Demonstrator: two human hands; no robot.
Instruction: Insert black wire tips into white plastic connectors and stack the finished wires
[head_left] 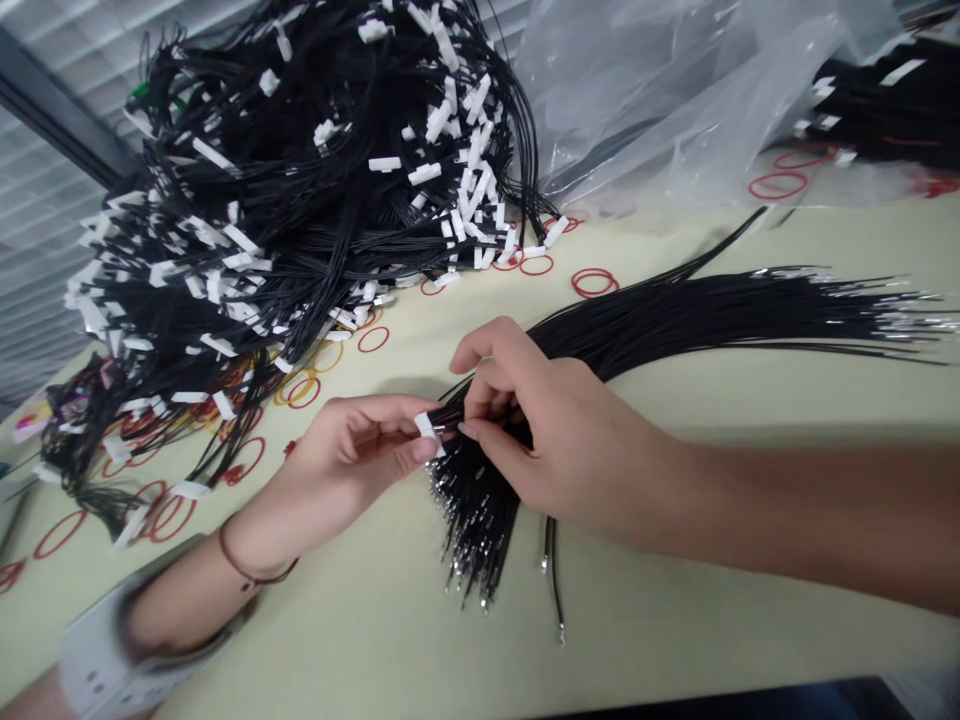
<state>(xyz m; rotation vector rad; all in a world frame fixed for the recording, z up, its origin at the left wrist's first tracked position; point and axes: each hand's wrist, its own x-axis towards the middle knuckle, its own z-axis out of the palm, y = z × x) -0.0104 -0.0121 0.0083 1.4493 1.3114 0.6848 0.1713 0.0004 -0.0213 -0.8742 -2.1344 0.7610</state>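
Between the thumb and fingers of my left hand (367, 450) is a small white connector housing (429, 432), with dark wires running out of its right side. My right hand (547, 420) is closed in a pinch on a black wire (454, 418) close to that housing. Under both hands lies a thick bundle of loose black wires (675, 320). Its bright metal-tipped ends (476, 540) fan out below my fingers, and further tips point to the right. Two stray wires (553, 580) hang out below my right hand.
A large heap of black cables with white connectors (337, 200) fills the upper left. Red rubber bands (595, 282) are scattered on the pale table (360, 620). A clear plastic bag (675, 110) lies at the back, with more black cables (892, 110) at upper right.
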